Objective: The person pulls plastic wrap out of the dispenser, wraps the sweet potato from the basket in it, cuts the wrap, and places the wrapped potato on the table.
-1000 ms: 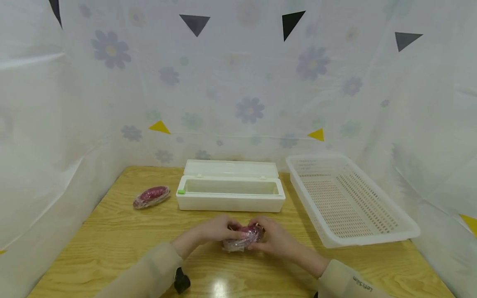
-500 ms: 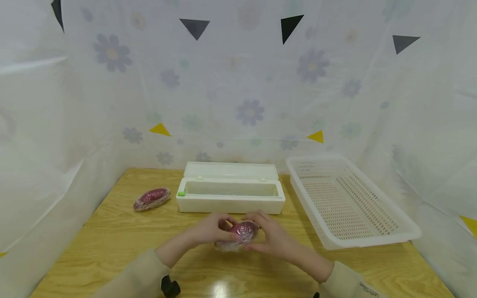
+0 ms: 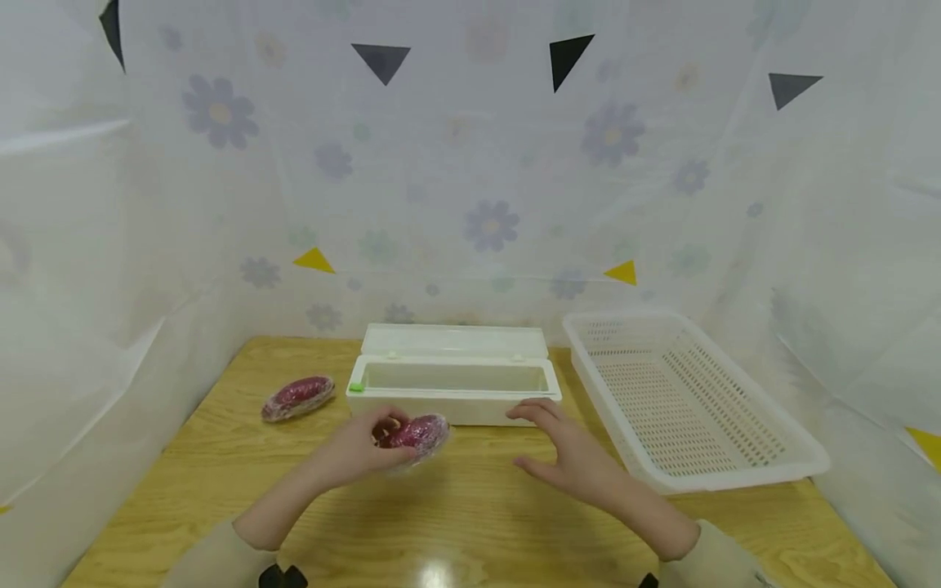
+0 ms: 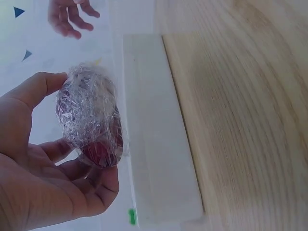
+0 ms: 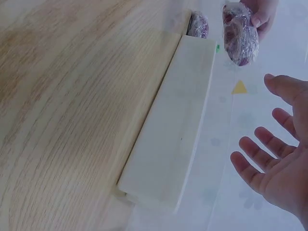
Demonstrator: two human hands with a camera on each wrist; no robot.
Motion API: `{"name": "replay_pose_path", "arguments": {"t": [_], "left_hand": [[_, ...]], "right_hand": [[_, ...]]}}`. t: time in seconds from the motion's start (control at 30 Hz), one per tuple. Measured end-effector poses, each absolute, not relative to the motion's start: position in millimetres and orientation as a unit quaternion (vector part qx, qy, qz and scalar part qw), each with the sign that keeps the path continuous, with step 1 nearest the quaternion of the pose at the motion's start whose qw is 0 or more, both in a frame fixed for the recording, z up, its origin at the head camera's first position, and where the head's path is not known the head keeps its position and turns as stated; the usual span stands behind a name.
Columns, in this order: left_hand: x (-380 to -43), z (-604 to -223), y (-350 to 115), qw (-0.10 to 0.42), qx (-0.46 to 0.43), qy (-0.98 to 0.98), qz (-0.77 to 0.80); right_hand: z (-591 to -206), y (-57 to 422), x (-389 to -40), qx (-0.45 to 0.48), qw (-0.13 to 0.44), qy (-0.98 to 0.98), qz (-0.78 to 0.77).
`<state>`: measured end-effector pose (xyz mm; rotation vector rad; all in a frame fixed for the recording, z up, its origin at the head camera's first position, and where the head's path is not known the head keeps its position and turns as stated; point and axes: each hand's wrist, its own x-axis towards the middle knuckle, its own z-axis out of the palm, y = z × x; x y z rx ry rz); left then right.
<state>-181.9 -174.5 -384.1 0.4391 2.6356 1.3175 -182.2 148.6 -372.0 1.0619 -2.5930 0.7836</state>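
My left hand (image 3: pixel 360 449) grips an oblong purple-red item (image 3: pixel 425 433) wrapped in clear cling film, raised just in front of the white box. In the left wrist view, thumb and fingers hold this wrapped item (image 4: pixel 91 115) by its side; film wrinkles cover it and its kind is unclear. My right hand (image 3: pixel 573 457) is apart from it, fingers spread and loosely bent around nothing, near the box's right end. A second wrapped purple-red item (image 3: pixel 297 398) lies on the table at the left.
A long white box (image 3: pixel 478 411) with its lid raised and a green slider (image 3: pixel 356 387) stands at the table's back middle. A white perforated basket (image 3: pixel 735 480) sits at the right. Patterned sheeting (image 3: pixel 441 163) encloses the back and sides.
Both hands held the wrapped item at the front middle earlier. The right hand has let go and drawn right; the left hand has carried the item left and up.
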Motion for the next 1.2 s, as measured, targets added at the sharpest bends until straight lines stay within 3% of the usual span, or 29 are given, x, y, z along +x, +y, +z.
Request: {"name": "replay_pose_path", "arguments": {"t": [0.2, 0.37, 0.6, 0.9, 1.2], "left_hand": [[-179, -387, -198, 0.010, 0.102, 0.911, 0.399], [-177, -392, -219, -0.052, 0.101, 0.923, 0.367], [-179, -406, -247, -0.099, 0.084, 0.938, 0.321], [-185, -418, -274, -0.089, 0.033, 0.962, 0.256], [-190, -427, -285, -0.104, 0.045, 0.969, 0.220]], "right_hand": [[-376, 158, -189, 0.352, 0.172, -0.885, 0.252], [-380, 166, -190, 0.334, 0.181, -0.889, 0.254], [-387, 173, -192, 0.325, 0.187, -0.892, 0.252], [-396, 179, -193, 0.319, 0.184, -0.895, 0.249], [-400, 180, -192, 0.306, 0.173, -0.903, 0.247]]}}
